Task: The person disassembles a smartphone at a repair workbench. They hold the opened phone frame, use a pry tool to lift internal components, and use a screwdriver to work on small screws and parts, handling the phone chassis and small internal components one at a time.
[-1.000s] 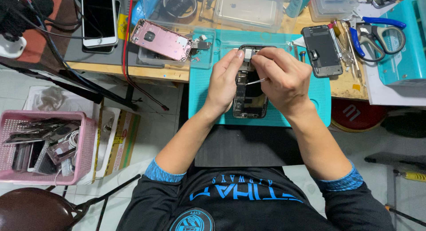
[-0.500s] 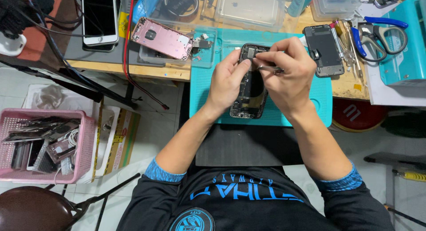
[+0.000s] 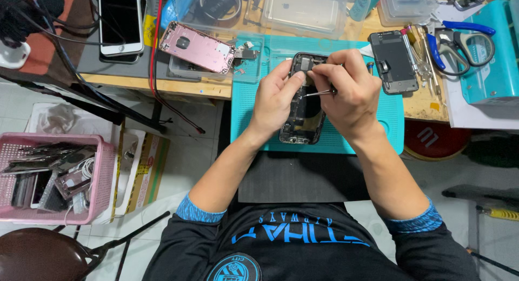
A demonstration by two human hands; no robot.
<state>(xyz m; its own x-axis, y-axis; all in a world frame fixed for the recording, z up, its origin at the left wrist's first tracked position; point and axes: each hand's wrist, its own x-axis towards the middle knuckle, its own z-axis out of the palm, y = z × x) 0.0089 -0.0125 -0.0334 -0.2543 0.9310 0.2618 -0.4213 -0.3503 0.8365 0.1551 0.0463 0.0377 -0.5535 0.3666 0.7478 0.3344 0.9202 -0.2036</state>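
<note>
Head view: opened phone (image 3: 303, 105) lies on teal mat (image 3: 373, 135) at bench (image 3: 200, 88) edge. Left hand (image 3: 275, 100) grips phone's side, steadying. Right hand (image 3: 351, 89) pinches tweezers (image 3: 319, 92) over internals. Risks: tip slip tears flex cable; loose screw rolls off mat; phone shifts if grip loosens.

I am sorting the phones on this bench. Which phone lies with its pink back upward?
The pink phone shell, left of the teal mat. The white phone farther left lies screen up, and the opened phone under the hands shows its insides.
</note>
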